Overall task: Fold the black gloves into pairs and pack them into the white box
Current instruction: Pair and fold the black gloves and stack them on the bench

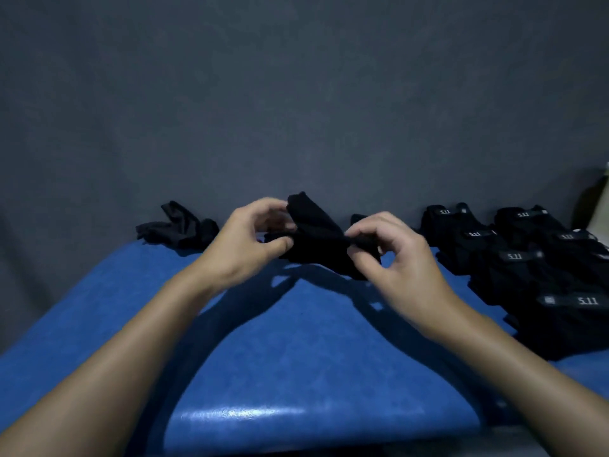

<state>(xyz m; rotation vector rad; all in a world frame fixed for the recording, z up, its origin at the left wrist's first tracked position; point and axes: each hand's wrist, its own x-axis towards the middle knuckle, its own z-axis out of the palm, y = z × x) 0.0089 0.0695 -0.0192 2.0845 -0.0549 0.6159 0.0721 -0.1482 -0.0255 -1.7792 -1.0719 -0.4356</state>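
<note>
Nearest the camera, two bare forearms reach forward over the glossy blue table top [296, 374], which catches a streak of light along its near edge. The left hand [250, 239] and the right hand [392, 255] meet above the far part of the table, and between them they hold a black glove [318, 232] lifted clear of the surface — its shadow falls on the blue just below. The left hand's fingers are curled, thumb and fingertips pinched on the glove's left end; the right hand's thumb and forefinger nip its right end, the other fingers loosely bent. The fabric is bunched and dark, so its exact fold cannot be told. At the far left edge of the table lies a loose crumpled glove [179, 227], well apart from the hands. On the right side a pile of black gloves [534, 275] lies in overlapping rows, small pale labels showing on several. At the far right edge of the view a sliver of something pale [598, 212] shows — whether it is the white box cannot be told.
</note>
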